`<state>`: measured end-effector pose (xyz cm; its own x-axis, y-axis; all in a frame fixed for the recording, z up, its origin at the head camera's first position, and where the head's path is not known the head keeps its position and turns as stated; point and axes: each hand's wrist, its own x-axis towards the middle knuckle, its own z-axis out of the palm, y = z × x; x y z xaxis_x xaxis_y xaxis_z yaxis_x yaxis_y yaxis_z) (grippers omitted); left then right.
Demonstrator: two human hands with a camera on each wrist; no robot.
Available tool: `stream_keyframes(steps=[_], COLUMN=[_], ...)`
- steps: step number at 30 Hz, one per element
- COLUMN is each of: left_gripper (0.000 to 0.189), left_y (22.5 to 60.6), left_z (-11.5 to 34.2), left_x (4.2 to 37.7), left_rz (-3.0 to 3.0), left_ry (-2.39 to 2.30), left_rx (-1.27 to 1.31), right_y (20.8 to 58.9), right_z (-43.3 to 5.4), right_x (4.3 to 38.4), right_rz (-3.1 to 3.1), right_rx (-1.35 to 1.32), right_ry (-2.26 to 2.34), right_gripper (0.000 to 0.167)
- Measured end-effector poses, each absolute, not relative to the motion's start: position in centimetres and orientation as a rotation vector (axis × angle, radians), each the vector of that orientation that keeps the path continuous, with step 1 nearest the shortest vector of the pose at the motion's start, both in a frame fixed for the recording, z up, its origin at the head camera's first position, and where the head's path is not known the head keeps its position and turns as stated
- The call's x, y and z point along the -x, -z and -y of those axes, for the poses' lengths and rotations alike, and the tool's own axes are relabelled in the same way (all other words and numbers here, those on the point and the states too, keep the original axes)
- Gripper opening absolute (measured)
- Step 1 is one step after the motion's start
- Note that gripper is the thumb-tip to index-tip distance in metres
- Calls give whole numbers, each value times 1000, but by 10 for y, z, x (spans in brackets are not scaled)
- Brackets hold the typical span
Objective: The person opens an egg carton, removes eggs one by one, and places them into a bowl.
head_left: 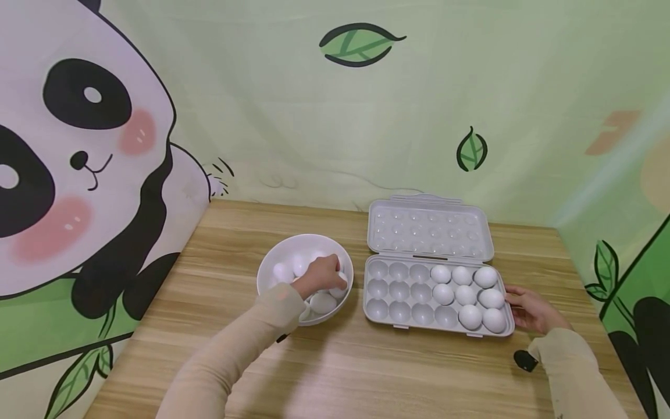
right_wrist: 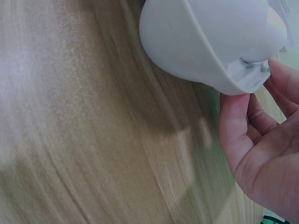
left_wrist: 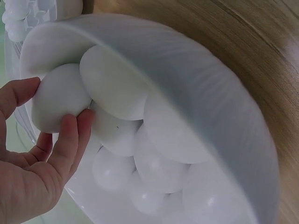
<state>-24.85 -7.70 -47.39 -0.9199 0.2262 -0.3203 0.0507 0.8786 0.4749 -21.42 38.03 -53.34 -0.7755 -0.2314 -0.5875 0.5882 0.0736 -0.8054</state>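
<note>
A white bowl [head_left: 264, 270] with several white eggs [left_wrist: 161, 161] stands left of centre in the head view. Inside it, near its right side, my left hand [head_left: 320, 274] pinches an egg [left_wrist: 62, 97] between thumb and fingertips; the left wrist view shows this grip closely. Right of the bowl lies a white plastic egg box [head_left: 421, 292], its lid folded back. Several eggs [head_left: 465, 295] fill cups in its right part, while the left cups hold none. At the box's right end my right hand [head_left: 536, 311] grips the edge, thumb above and fingers underneath [right_wrist: 233, 114].
The opened lid [head_left: 431, 227] lies behind the box, close to the green wall cloth [head_left: 293, 116] printed with a panda and leaves. Bowl and box share a wooden table [head_left: 335, 372]. A dark wrist device [head_left: 525, 360] sits by the right sleeve.
</note>
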Motion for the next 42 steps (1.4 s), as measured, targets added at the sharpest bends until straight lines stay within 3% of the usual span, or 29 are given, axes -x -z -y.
stream_keyframes(steps=[31, 37, 42], left_gripper=[44, 37, 37], left_y=[464, 452, 446], left_z=[74, 61, 40], left_x=[249, 255, 256], left_rz=[-2803, -2836, -2816], left_ry=[-487, -590, -755], left_rx=[-125, -144, -253], right_y=[533, 545, 554], right_z=[-379, -389, -395], right_x=[212, 217, 221], right_rz=[-1800, -1788, -1748], right_rx=[-380, -332, -282], right_ry=[1734, 1752, 1781], right_gripper=[24, 14, 25])
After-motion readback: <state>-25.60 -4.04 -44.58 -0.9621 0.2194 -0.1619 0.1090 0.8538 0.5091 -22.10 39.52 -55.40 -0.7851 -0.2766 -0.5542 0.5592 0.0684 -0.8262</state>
